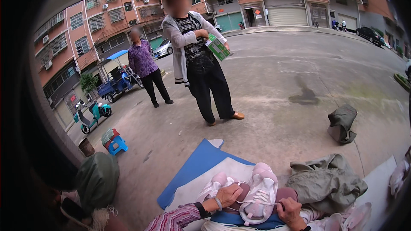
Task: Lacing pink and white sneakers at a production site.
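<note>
A pink and white sneaker (262,190) rests on my lap at the lower middle, its toe pointing away from me and white laces across its top. Just left of it, my left hand (229,196), with a light bracelet at the wrist, has its fingers pinched on a white shoelace. On the other side, the fingers of my right hand (291,212) are curled around the shoelace's other part, low beside the shoe's opening. A second pink and white sneaker (212,186) lies past my left hand, partly hidden by it.
Blue and grey sheeting (195,162) spreads in front of me. Olive cloth (327,182) lies at right, near more pink shoes (357,218). A dark green bundle (97,182) and a blue stool (117,144) are at left. Two people stand ahead; the nearer person (199,55) holds a green box.
</note>
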A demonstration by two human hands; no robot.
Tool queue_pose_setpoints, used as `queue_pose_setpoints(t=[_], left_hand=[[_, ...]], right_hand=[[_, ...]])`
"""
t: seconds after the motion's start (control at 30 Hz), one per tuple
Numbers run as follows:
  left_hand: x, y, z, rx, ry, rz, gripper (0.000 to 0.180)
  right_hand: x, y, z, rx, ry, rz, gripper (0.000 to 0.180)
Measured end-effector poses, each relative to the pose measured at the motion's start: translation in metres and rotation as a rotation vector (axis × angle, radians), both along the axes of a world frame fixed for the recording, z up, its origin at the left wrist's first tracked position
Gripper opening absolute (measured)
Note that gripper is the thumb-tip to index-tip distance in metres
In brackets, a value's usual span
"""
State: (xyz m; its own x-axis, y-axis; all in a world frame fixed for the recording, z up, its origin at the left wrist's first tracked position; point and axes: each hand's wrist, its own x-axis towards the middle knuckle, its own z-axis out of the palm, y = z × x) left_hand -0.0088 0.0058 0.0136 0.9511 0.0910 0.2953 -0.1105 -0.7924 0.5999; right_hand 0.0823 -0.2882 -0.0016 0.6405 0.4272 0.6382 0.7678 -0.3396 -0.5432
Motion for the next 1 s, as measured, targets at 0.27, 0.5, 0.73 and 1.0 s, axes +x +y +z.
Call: queue_pose_setpoints(t=[0.27,0.5,0.73,1.0], left_hand=[[-0.025,-0.005,0.037,-0.413,0.073,0.106,0.029],[-0.038,0.012,0.043,-0.98,0.392,0.115,0.031],[-0.04,0.004,0.058,-1.391,0.363,0.03,0.03],[-0.048,0.011,0.014,-1.258,0.594,0.009,0.027]], right_hand=[[-0.007,-0.011,0.028,-0.08,0.141,0.035,0.005],[-0.013,-0.007,0.065,-0.154,0.13,0.061,0.006],[-0.013,-0.013,0.102,-0.099,0.461,-0.026,0.01],[-0.022,0.001,0.064,-0.435,0.415,0.213,0.02]])
